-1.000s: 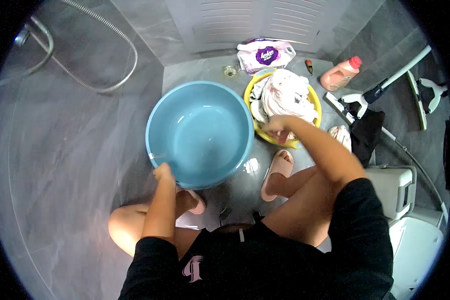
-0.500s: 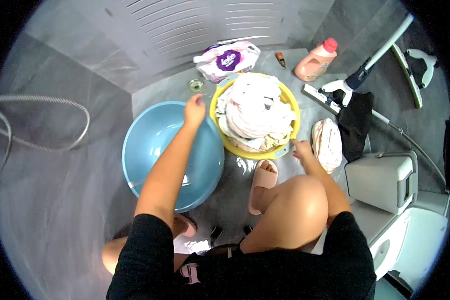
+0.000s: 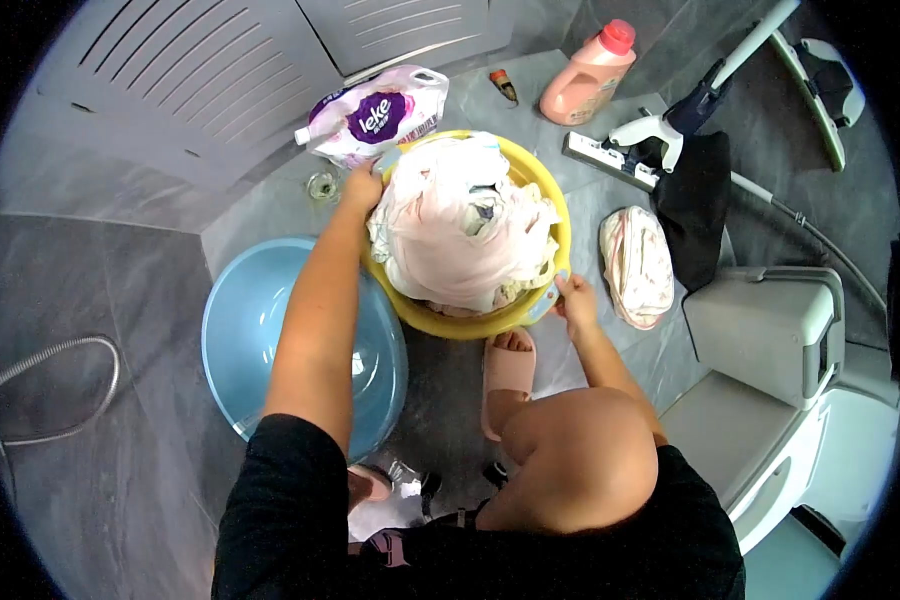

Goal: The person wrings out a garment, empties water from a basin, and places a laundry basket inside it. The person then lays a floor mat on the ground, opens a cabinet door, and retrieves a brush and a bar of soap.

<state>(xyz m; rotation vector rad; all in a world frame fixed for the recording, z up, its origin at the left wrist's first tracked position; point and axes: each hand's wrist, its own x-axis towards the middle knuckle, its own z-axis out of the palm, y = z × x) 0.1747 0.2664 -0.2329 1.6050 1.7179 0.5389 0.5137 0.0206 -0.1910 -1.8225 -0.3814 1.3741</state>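
A yellow basin (image 3: 440, 324) with grey-blue handles is heaped with white and pale pink laundry (image 3: 450, 225). My left hand (image 3: 363, 186) is closed at its upper left handle. On the lower right handle, my right hand (image 3: 576, 299) grips with thumb and fingers. To the left stands a large blue basin (image 3: 232, 310), partly hidden behind my left forearm; no laundry shows in it.
Behind the yellow basin lie a leke pouch (image 3: 375, 115) and a pink detergent bottle (image 3: 590, 75). A small glass (image 3: 322, 186) sits by my left hand. On the right are a folded striped cloth bundle (image 3: 637, 265), a mop (image 3: 660, 150) and a grey bin (image 3: 765, 335).
My left hand has come from above the blue basin to the yellow basin's handle, and my right hand has closed on the other handle. The camera view has shifted.
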